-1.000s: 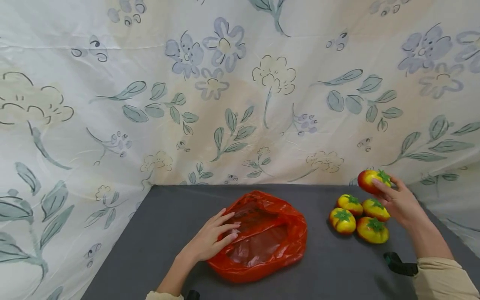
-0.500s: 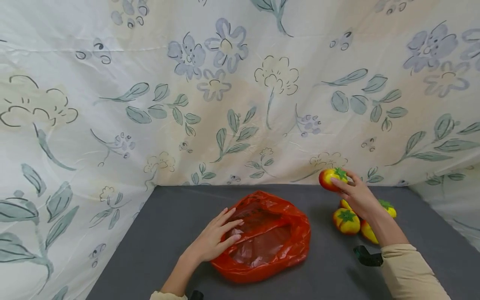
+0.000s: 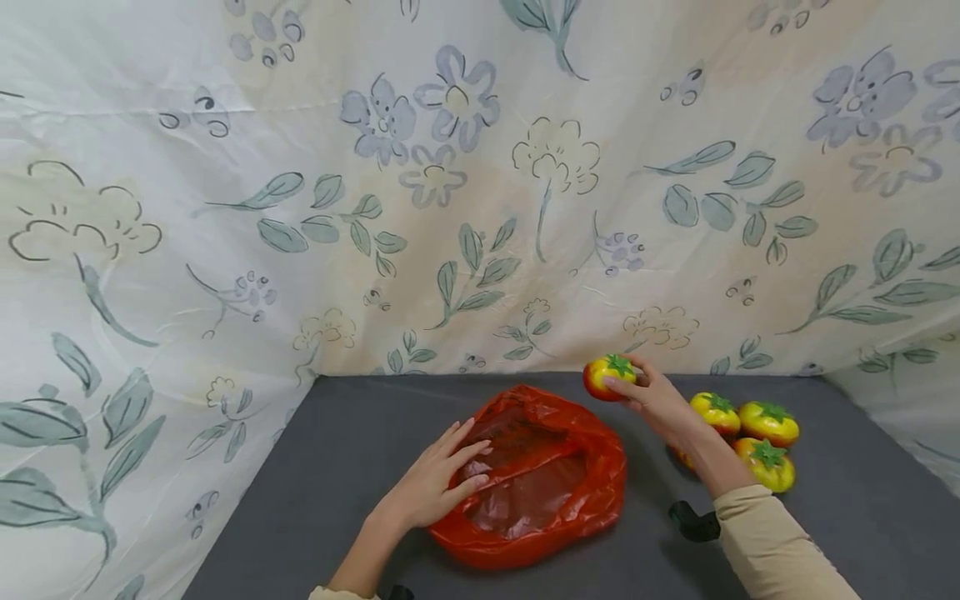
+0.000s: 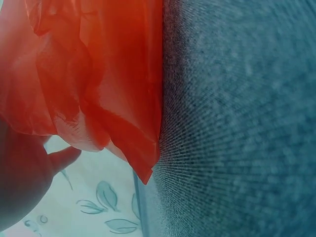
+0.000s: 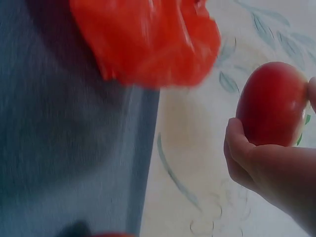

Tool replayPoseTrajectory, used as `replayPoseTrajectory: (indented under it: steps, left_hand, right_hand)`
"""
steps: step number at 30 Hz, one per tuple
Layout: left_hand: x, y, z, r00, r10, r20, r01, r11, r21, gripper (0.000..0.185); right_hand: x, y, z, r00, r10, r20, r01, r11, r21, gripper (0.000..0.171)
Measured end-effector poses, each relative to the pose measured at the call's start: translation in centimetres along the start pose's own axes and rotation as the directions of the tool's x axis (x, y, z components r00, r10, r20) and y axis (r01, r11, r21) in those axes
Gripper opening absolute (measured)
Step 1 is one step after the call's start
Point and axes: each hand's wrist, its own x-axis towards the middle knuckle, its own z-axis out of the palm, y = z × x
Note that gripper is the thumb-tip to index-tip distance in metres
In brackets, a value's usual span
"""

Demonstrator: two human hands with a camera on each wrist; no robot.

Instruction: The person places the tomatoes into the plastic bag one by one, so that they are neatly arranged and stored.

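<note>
My right hand [image 3: 660,400] grips a red-and-yellow tomato [image 3: 600,379] with a green leafy top. It is held in the air above the table, behind and right of the red plastic bag [image 3: 555,542]. In the right wrist view, the tomato's red underside [image 5: 271,106] shows between thumb and fingers. The bag stands with its mouth spread wide. My left hand [image 3: 431,479] rests on the bag's left rim, fingers extended and spread over the opening. The left wrist view shows the bag's crumpled wall [image 4: 108,74] and part of the hand [image 4: 24,170].
Several more tomatoes [image 3: 767,425] sit clustered on the dark grey table [image 3: 300,483], right of the bag; my right forearm partly hides one. A flower-print cloth [image 3: 480,208] hangs along the table's back edge and both sides.
My right hand has carried the tomato leftward from above the cluster to near the bag, and slightly lower in the last half second. The left hand stays at the bag's rim.
</note>
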Motion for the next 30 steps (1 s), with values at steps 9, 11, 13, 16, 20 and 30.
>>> replayPoseTrajectory:
  steps: [9, 11, 13, 16, 20, 30]
  left_hand:
    - [-0.3, -0.1, 0.1, 0.999, -0.027, 0.018, 0.027, 1.0, -0.002, 0.059]
    - [-0.3, 0.0, 0.1, 0.999, -0.031, 0.019, 0.031, 0.999, -0.003, 0.06]
    - [-0.4, 0.0, 0.0, 0.999, -0.031, 0.022, 0.031, 1.0, -0.005, 0.061]
    - [-0.4, -0.1, 0.0, 0.999, -0.026, 0.027, 0.026, 1.0, -0.007, 0.061]
    - [-0.4, -0.1, 0.0, 0.999, -0.025, 0.031, 0.026, 1.0, -0.009, 0.06]
    - [-0.5, 0.0, -0.1, 0.999, -0.039, 0.035, 0.039, 0.999, -0.008, 0.06]
  right_hand:
    - [0.4, 0.5, 4.1, 0.997, 0.066, 0.041, -0.065, 0.998, -0.009, 0.082]
    - [0.5, 0.6, 4.9, 0.996, 0.071, 0.047, -0.071, 0.997, -0.006, 0.079]
    - [0.5, 0.8, 5.7, 0.996, 0.069, 0.058, -0.069, 0.998, -0.002, 0.077]
    - [0.6, 1.0, 7.0, 0.995, 0.064, 0.072, -0.064, 0.998, 0.008, 0.075]
    - [0.7, 1.5, 8.7, 0.995, 0.074, 0.062, -0.073, 0.997, -0.015, 0.075]
    - [0.4, 3.1, 12.2, 0.991, 0.063, 0.118, -0.048, 0.99, -0.13, 0.072]
